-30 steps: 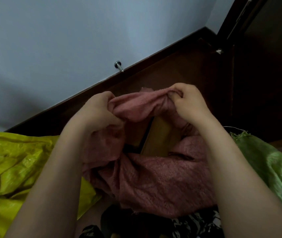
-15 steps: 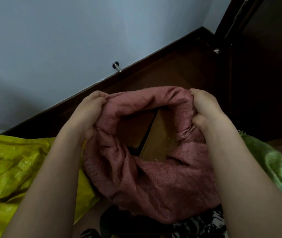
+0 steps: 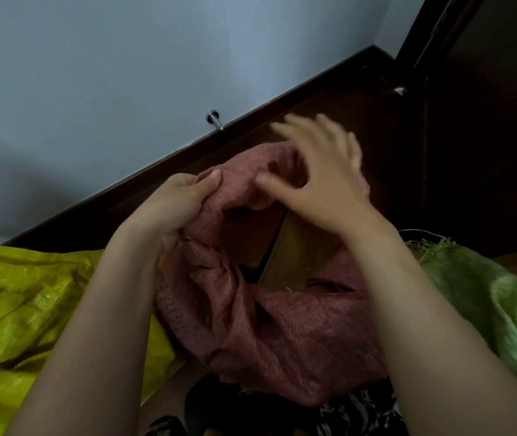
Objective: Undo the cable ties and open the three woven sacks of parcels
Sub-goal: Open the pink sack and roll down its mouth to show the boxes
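The left hand (image 3: 175, 206) grips the rolled rim of the pink woven sack (image 3: 276, 335), its fingers curled under a fold of the cloth and its thumb pressed flat along the top of it. The left forearm rises from the lower left corner, with the wrist bent slightly inward towards the sack's mouth.

The right hand (image 3: 323, 187) is spread wide above the far side of that same rim, fingers splayed and blurred, thumb stretched out to the left towards the other hand. It holds nothing; whether its fingertips touch the cloth cannot be told through the blur. The right forearm comes up from the lower right corner and crosses over the near right edge of the sack.

Between the two hands the sack's mouth gapes open, and just below the right palm a tan cardboard parcel (image 3: 294, 259) shows inside, standing on edge beside a darker one.

To the outside of the left forearm lies a yellow woven sack (image 3: 24, 313), crumpled and shiny, touching the pink one. To the outside of the right forearm lies a green woven sack (image 3: 489, 297), with frayed threads at its upper edge.

Beyond the hands, a dark wooden skirting board (image 3: 144, 180) runs diagonally beneath a pale wall (image 3: 125, 73), with a metal door stop (image 3: 214, 118) mounted just above it. Below the wrists, black-and-white patterned fabric (image 3: 354, 413) shows.
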Demonstrator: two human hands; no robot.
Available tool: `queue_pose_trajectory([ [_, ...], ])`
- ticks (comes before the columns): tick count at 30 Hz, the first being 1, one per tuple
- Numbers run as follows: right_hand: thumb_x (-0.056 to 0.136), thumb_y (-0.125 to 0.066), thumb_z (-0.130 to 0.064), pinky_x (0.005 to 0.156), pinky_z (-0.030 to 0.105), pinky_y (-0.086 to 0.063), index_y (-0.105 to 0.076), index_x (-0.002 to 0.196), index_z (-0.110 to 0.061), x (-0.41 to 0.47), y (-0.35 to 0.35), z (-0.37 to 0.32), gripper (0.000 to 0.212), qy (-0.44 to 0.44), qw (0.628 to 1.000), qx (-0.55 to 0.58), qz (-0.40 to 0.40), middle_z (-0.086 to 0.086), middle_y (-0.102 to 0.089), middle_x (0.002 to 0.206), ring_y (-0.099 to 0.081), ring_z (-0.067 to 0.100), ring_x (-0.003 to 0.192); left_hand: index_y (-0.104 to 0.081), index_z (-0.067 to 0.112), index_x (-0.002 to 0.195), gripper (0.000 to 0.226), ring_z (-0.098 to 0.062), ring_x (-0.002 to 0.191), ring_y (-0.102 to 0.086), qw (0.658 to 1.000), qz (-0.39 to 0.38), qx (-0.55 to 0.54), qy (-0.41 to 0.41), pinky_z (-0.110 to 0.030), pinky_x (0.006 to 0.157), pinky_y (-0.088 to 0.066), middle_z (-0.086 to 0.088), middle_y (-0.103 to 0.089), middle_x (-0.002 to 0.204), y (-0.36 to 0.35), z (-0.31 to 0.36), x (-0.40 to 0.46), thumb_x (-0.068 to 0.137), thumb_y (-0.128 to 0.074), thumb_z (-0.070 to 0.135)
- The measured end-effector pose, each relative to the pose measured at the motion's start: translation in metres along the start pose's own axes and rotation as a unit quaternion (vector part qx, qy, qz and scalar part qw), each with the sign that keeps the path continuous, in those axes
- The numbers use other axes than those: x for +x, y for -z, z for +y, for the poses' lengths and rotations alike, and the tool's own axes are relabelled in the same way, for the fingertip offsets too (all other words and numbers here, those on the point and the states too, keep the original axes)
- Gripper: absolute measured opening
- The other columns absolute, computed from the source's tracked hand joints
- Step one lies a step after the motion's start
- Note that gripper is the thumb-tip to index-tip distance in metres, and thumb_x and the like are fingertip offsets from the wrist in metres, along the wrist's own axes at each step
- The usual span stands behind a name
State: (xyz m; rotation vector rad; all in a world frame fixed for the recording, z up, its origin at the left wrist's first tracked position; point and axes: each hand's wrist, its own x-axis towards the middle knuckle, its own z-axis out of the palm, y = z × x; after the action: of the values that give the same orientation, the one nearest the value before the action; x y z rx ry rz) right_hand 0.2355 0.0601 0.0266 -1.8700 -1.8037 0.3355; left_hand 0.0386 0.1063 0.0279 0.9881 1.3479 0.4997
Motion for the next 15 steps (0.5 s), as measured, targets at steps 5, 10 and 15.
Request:
queue_pose_trajectory([
  [5, 0.088, -0.059, -0.043, 0.117, 0.053, 0.001, -0.062, 0.104, -0.039, -0.002, -0.019, -0.006, 0.016, 0.04, 0.993, 0.005, -0.11, -0.014, -0.062, 0.121, -0.038, 0.008, 0.133, -0.069, 0.008, 0.095, 0.028, -0.021, 0.063, -0.07, 0.996, -0.051, -0.069, 0.031, -0.029, 0.057, -0.056, -0.014, -0.072, 0.08, 0.001, 0.002, -0.002, 0.086, -0.063, 0.033],
  [10, 0.096, -0.048, -0.028, 0.097, 0.04, -0.032, -0.057, 0.084, -0.032, 0.004, -0.019, -0.006, 0.015, -0.033, 0.994, 0.068, -0.074, -0.013, -0.055, 0.078, -0.054, 0.012, 0.091, -0.058, 0.019, 0.104, 0.061, -0.008, 0.08, -0.061, 0.983, 0.004, 0.153, -0.097, -0.017, 0.068, -0.051, 0.002, -0.062, 0.095, 0.002, -0.006, 0.001, 0.053, -0.091, 0.025],
  [15, 0.099, -0.04, -0.036, 0.078, 0.038, -0.038, -0.049, 0.072, -0.024, 0.008, -0.026, 0.003, 0.031, -0.156, 0.975, 0.15, -0.057, -0.01, -0.051, 0.073, -0.054, 0.017, 0.081, -0.057, 0.029, 0.102, 0.043, -0.017, 0.109, -0.041, 0.852, 0.212, 0.349, -0.328, -0.039, 0.099, -0.037, 0.0, -0.038, 0.114, -0.002, -0.018, 0.01, 0.065, -0.079, 0.026],
])
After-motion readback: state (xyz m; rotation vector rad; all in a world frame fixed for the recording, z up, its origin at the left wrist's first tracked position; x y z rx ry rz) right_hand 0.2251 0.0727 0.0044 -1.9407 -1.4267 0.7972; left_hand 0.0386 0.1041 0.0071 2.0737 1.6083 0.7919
